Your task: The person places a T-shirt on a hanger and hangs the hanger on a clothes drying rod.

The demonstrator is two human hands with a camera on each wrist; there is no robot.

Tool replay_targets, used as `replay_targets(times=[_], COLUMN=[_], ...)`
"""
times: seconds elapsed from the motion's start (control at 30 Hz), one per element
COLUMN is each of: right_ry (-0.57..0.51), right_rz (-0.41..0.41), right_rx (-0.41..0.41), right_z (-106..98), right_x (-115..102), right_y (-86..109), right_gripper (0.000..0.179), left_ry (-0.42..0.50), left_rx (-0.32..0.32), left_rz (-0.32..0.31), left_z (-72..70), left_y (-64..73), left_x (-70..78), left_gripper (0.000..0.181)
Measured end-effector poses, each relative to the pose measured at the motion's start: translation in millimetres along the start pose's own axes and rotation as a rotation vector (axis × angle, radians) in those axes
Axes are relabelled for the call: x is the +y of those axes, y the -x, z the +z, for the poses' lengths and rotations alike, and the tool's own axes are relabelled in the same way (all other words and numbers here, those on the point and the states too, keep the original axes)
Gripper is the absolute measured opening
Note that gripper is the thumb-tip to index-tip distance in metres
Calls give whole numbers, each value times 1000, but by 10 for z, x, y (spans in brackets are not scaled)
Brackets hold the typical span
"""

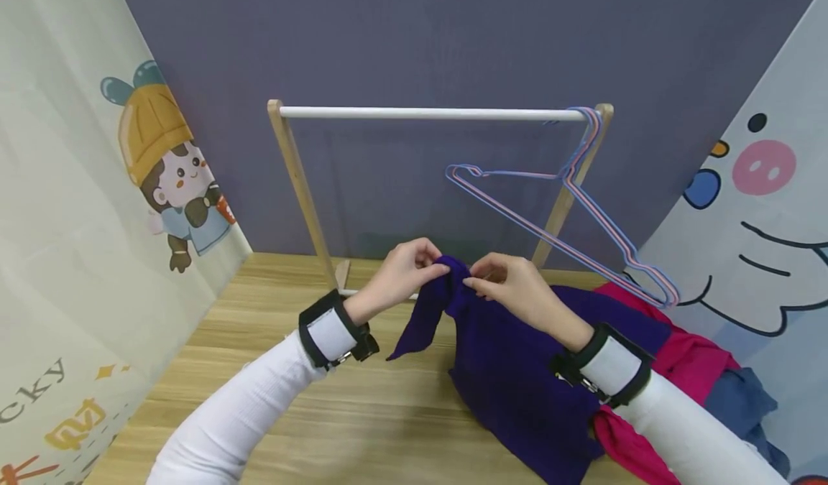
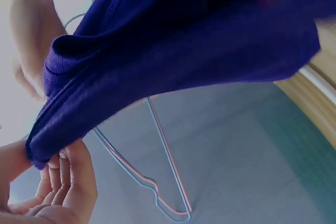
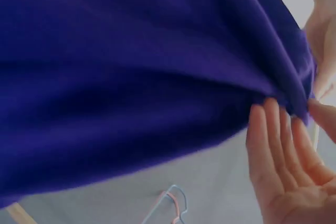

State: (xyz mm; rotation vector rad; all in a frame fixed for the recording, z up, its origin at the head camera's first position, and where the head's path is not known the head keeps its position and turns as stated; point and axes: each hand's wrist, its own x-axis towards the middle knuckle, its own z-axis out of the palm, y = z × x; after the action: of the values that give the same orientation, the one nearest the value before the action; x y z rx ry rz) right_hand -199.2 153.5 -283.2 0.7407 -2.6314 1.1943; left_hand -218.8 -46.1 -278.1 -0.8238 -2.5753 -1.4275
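Observation:
A purple shirt (image 1: 517, 370) is held up at its neckline between both hands, and its body drapes down to the right. My left hand (image 1: 402, 275) pinches the neckline from the left, thumb on the near side, while a sleeve (image 1: 420, 323) hangs below it. On the other side, my right hand (image 1: 517, 289) pinches the same edge between thumb and fingers. The ribbed neckline (image 2: 65, 66) shows folded over in the left wrist view. Fabric (image 3: 131, 93) fills much of the right wrist view, with the fingertips (image 3: 270, 103) at its bunched edge.
Behind the hands stands a rack with a white rail (image 1: 420, 113) and wooden posts (image 1: 300, 183). Blue and pink hangers (image 1: 517, 219) hang at its right end. A red garment (image 1: 692, 359) and a blue-grey one (image 1: 740, 406) lie on the wooden table (image 1: 310, 406) at right.

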Motion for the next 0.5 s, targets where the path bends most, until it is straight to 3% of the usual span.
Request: replay_targets(times=[0.27,0.5], right_ry=[223,428], right_rz=[-31,115], right_rx=[130,123], right_z=[214,340], right_x=[246,591], right_y=[381,768], right_gripper=[33,63], left_ry=[-27,-23], left_rx=[29,49], left_rz=[16,-5], left_z=[-54,-115], left_y=[-20,15], left_x=[-26,-53], left_gripper=[16,16])
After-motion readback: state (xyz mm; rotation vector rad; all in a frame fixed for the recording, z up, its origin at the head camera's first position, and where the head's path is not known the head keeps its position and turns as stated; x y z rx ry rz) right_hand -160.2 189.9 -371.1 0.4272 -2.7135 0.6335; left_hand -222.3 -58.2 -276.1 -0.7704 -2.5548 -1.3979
